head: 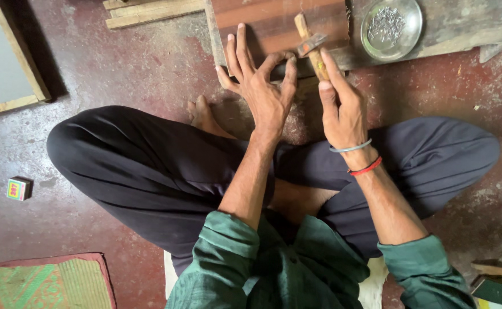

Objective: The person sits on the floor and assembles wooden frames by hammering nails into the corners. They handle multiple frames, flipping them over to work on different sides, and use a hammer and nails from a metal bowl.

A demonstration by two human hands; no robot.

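I sit cross-legged on a dark red floor. My left hand [260, 80] rests with fingers spread on the near edge of a brown striped wooden board [274, 23]; thumb and forefinger seem pinched at a small spot, whether on a nail I cannot tell. My right hand [339, 103] grips the wooden handle of a small hammer [311, 44], whose metal head hovers just right of my left forefinger, over the board's edge. Two bangles, one silver and one red, circle my right wrist.
A round metal dish [391, 26] of small nails sits on a grey plank at top right. Wooden strips [148, 11] lie at top left, a framed panel [10, 63] at far left. A small coloured box [18, 188] and a woven mat [45, 283] lie at left.
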